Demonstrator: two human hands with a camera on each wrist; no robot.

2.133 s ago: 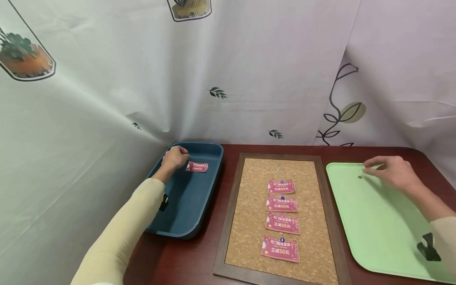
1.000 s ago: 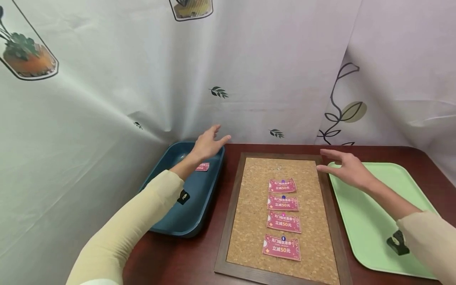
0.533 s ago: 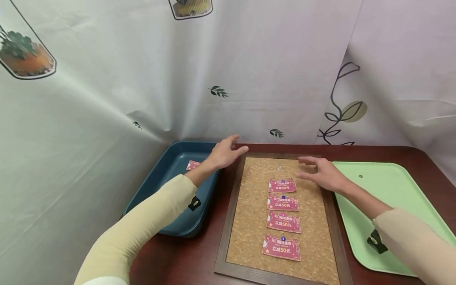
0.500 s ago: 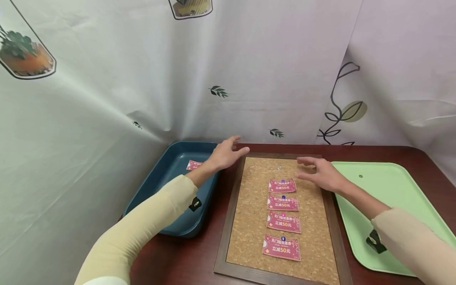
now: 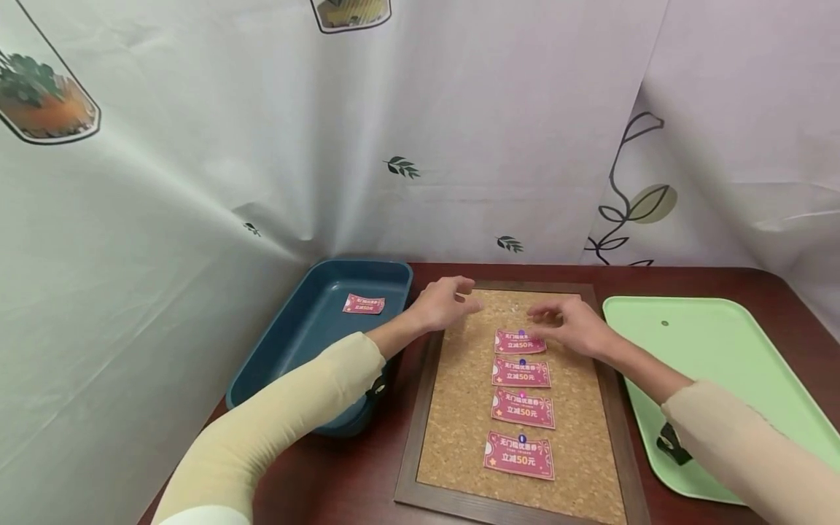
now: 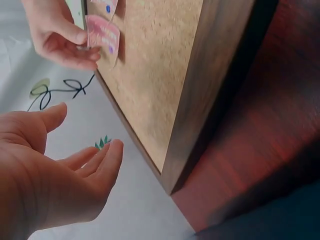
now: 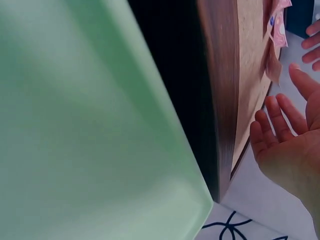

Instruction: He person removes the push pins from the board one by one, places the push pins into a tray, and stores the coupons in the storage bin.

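Observation:
My left hand hovers over the upper left of the framed cork board, fingers loosely bent and holding nothing. From the right, my right hand reaches over the board, its thumb overlapping the right end of the top pink coupon. Nothing shows between its fingers in the right wrist view, where the hand is relaxed. Several coupons are pinned in a column, each by a small pin; the lowest coupon has a dark blue pin.
A blue tray on the left holds one loose pink coupon. To the right lies a light green tray bearing a small round dark thing. Near the board's top edge is a small clear thing. A printed curtain hangs behind.
The left hand has come right, out of the blue tray and over the board. The right hand has moved left from the green tray to the top coupon. The coupons look unmoved.

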